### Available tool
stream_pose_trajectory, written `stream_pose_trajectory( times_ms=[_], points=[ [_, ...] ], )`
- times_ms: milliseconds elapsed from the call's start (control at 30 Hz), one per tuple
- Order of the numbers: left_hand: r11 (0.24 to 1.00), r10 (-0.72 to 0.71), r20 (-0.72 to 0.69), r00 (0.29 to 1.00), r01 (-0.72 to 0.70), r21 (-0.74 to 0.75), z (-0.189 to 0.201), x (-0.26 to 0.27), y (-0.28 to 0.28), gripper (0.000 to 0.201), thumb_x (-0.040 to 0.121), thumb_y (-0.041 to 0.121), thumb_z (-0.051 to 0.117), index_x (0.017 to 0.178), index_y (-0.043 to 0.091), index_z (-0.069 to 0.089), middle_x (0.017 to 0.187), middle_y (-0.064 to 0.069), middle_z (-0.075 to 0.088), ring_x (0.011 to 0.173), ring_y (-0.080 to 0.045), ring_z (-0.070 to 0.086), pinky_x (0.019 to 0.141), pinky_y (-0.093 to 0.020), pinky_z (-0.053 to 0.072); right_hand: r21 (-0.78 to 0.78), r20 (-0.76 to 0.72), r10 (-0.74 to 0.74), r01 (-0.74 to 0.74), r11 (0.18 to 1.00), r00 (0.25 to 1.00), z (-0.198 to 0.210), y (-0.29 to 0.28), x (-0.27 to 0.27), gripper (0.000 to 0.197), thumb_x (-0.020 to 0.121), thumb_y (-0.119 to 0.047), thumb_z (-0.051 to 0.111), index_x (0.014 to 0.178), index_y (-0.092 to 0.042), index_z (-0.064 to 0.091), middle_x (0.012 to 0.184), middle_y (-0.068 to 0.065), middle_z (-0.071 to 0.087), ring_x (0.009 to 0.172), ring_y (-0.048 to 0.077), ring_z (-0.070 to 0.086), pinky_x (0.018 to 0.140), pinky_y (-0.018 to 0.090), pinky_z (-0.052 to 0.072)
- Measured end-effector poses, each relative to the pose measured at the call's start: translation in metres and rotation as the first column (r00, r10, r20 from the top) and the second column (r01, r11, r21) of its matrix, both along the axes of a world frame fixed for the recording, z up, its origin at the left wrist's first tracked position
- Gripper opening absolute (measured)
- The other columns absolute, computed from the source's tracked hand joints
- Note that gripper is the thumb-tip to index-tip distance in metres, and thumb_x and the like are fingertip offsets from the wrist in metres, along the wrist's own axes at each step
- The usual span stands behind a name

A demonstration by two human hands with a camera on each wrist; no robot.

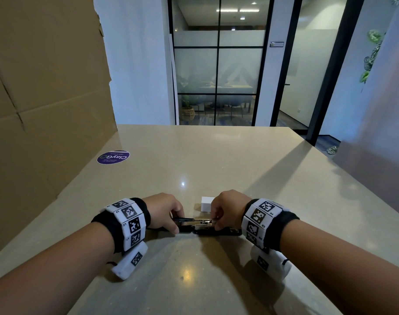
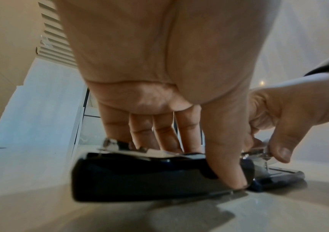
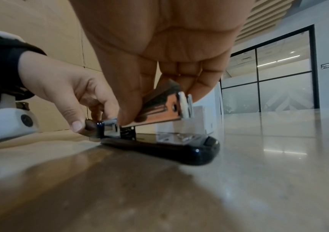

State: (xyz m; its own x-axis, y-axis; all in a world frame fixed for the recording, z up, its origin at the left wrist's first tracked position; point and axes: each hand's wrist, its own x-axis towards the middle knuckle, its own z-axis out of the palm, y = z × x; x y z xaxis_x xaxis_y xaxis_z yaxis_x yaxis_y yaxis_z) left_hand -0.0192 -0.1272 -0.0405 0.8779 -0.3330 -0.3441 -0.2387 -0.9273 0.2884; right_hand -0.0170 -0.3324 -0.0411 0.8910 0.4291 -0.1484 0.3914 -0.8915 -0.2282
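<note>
Wrist views, not head view, show left hand point(image 2: 159, 55) fingers point(image 2: 225, 164) clamping stapler point(image 3: 169, 149) cover point(image 2: 139, 177), right hand point(image 3: 159, 31) fingers point(image 3: 128, 94) pinching magazine point(image 3: 159, 108).

Black plastic stapler casing point(image 2: 139, 180), glossy and smooth, bright polished metal stapler magazine point(image 3: 159, 106), speckled stone-look table point(image 1: 216, 160) with mirror-like polish, matt brown cardboard sheet point(image 1: 46, 87) along left edge, matt white card box point(image 1: 207, 203), black cloth wristbands point(image 1: 110, 228) with smooth white plastic tiles point(image 1: 128, 212)

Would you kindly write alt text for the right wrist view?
The right hand pinches the metal staple magazine of a black stapler lying open on a beige table. The left hand grips its cover.
</note>
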Motion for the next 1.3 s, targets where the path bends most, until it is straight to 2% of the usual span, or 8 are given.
stream_pose_trajectory(
  times_ms=[233, 533, 767, 933, 1033, 1133, 1233, 1300],
  points=[
    [1.0, 0.0, -0.002, 1.0, 0.0, -0.007, 0.0, 0.002, 0.0, 0.032, 0.075, 0.026, 0.077, 0.107, 0.023, 0.072, 0.09, 0.009, 0.068, 0.097, -0.017, 0.067, 0.092, -0.033, 0.053, -0.018, -0.016, 0.006, -0.006, 1.0, 1.0, 0.002, 0.003, 0.003, 0.024, 0.071, -0.022, 0.079, 0.094, -0.017, 0.075, 0.101, 0.003, 0.073, 0.085, 0.016, 0.061, 0.073, 0.024, 0.047],
    [1.0, -0.007, 0.0, 1.0, 0.007, -0.01, -0.003, 0.003, 0.003, 0.033, 0.075, 0.027, 0.077, 0.108, 0.024, 0.072, 0.104, 0.003, 0.073, 0.098, -0.016, 0.066, 0.094, -0.034, 0.052, -0.142, -0.035, 0.005, -0.01, 0.99, 0.999, -0.004, -0.009, 0.001, 0.038, 0.074, -0.024, 0.077, 0.11, -0.017, 0.067, 0.113, 0.005, 0.067, 0.104, 0.023, 0.061, 0.076, 0.024, 0.043],
    [0.997, -0.015, -0.008, 1.0, 0.015, 0.074, -0.003, 0.002, 0.012, 0.04, 0.077, 0.024, 0.075, 0.115, 0.025, 0.064, 0.103, 0.006, 0.065, 0.103, -0.017, 0.063, 0.095, -0.035, 0.051, -0.042, -0.012, -0.035, 0.035, 0.999, 0.999, -0.002, -0.034, -0.003, 0.028, 0.075, -0.021, 0.075, 0.102, -0.017, 0.07, 0.108, 0.003, 0.071, 0.099, 0.022, 0.064, 0.08, 0.026, 0.047],
    [0.991, 0.028, 0.009, 1.0, -0.029, 0.134, 0.002, 0.0, 0.035, 0.027, 0.075, 0.026, 0.074, 0.1, 0.031, 0.064, 0.097, 0.009, 0.065, 0.093, -0.014, 0.063, 0.086, -0.03, 0.052, 0.002, -0.009, -0.047, 0.047, 0.999, 0.999, -0.005, -0.039, -0.007, 0.028, 0.077, -0.023, 0.073, 0.103, -0.017, 0.07, 0.107, 0.004, 0.071, 0.099, 0.021, 0.064, 0.083, 0.026, 0.048],
    [0.999, 0.006, 0.169, 0.986, -0.015, 0.049, 0.021, -0.005, 0.04, 0.022, 0.075, 0.027, 0.074, 0.091, 0.036, 0.064, 0.091, 0.012, 0.063, 0.088, -0.011, 0.061, 0.079, -0.025, 0.049, 0.001, -0.021, -0.042, 0.042, 0.999, 0.999, -0.005, -0.038, -0.009, 0.029, 0.076, -0.024, 0.074, 0.104, -0.017, 0.071, 0.107, 0.004, 0.071, 0.098, 0.022, 0.063, 0.082, 0.025, 0.048],
    [0.988, 0.012, 0.273, 0.962, 0.03, -0.151, 0.043, -0.009, 0.025, 0.027, 0.073, 0.024, 0.079, 0.098, 0.029, 0.068, 0.095, 0.009, 0.068, 0.089, -0.011, 0.064, 0.083, -0.026, 0.052, -0.013, -0.034, -0.041, 0.04, 0.999, 0.999, -0.004, -0.035, -0.008, 0.03, 0.075, -0.025, 0.074, 0.104, -0.018, 0.071, 0.106, 0.004, 0.071, 0.098, 0.023, 0.063, 0.082, 0.026, 0.048],
    [0.962, -0.004, 0.311, 0.95, 0.089, -0.259, 0.048, -0.011, -0.003, 0.034, 0.073, 0.02, 0.08, 0.104, 0.024, 0.066, 0.088, 0.014, 0.064, 0.084, -0.008, 0.064, 0.081, -0.021, 0.051, -0.04, -0.037, -0.044, 0.043, 0.998, 0.998, -0.003, -0.033, -0.007, 0.029, 0.075, -0.025, 0.075, 0.102, -0.017, 0.07, 0.105, 0.005, 0.071, 0.096, 0.023, 0.064, 0.081, 0.027, 0.049],
    [0.926, 0.02, 0.27, 0.963, 0.084, -0.368, 0.044, -0.01, -0.02, 0.038, 0.071, 0.019, 0.082, 0.102, 0.028, 0.061, 0.085, 0.015, 0.062, 0.078, -0.008, 0.063, 0.083, -0.026, 0.054, -0.05, -0.041, -0.049, 0.047, 0.998, 0.998, -0.002, -0.031, -0.006, 0.029, 0.074, -0.025, 0.075, 0.102, -0.016, 0.07, 0.105, 0.006, 0.071, 0.093, 0.023, 0.063, 0.081, 0.027, 0.049]
  ],
)
